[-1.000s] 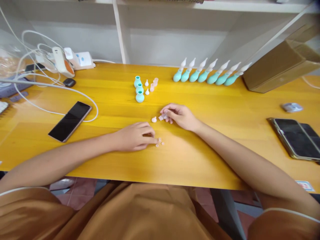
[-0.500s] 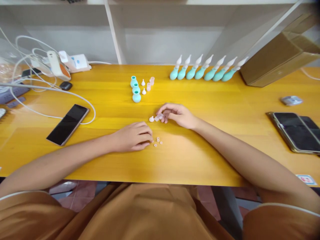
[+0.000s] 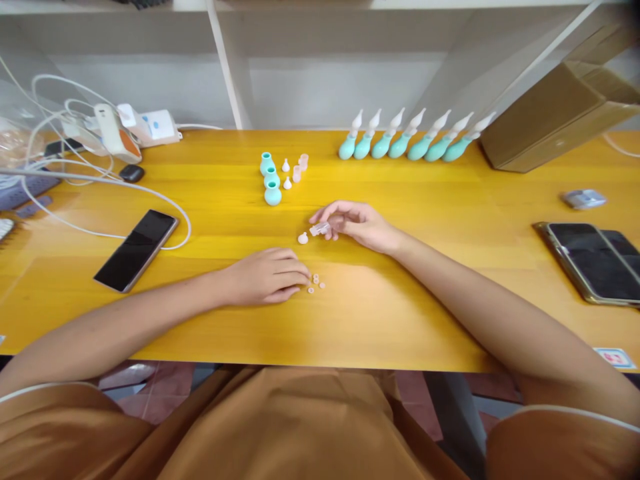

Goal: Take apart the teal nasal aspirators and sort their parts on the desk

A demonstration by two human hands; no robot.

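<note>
My right hand [image 3: 357, 225] has its fingers curled around a small clear plastic tube piece [image 3: 319, 229], tilted just above the table. Beside that piece, a white funnel-shaped tip [image 3: 303, 238] sits on the tabletop. My left hand [image 3: 270, 276] lies palm down, fingers loosely bent and thumb apart, with nothing visible in it. Its fingertips reach the edge of a group of tiny pink rings [image 3: 316, 279]. Farther back are teal rubber bulbs [image 3: 273, 194], small white tips [image 3: 287, 183] and clear pinkish cups [image 3: 297, 174].
Several teal bulbs with white nozzles [image 3: 383, 145] stand in a row at the back. A cardboard box [image 3: 545, 120] leans at the back right. Phones [image 3: 593, 261] lie at right, another phone [image 3: 136, 251] at left, near white cables and chargers [image 3: 160, 125].
My left hand has shifted slightly right, closer to the tiny rings. The right hand has risen a little away from me, and the clear piece has turned and moved slightly with it.
</note>
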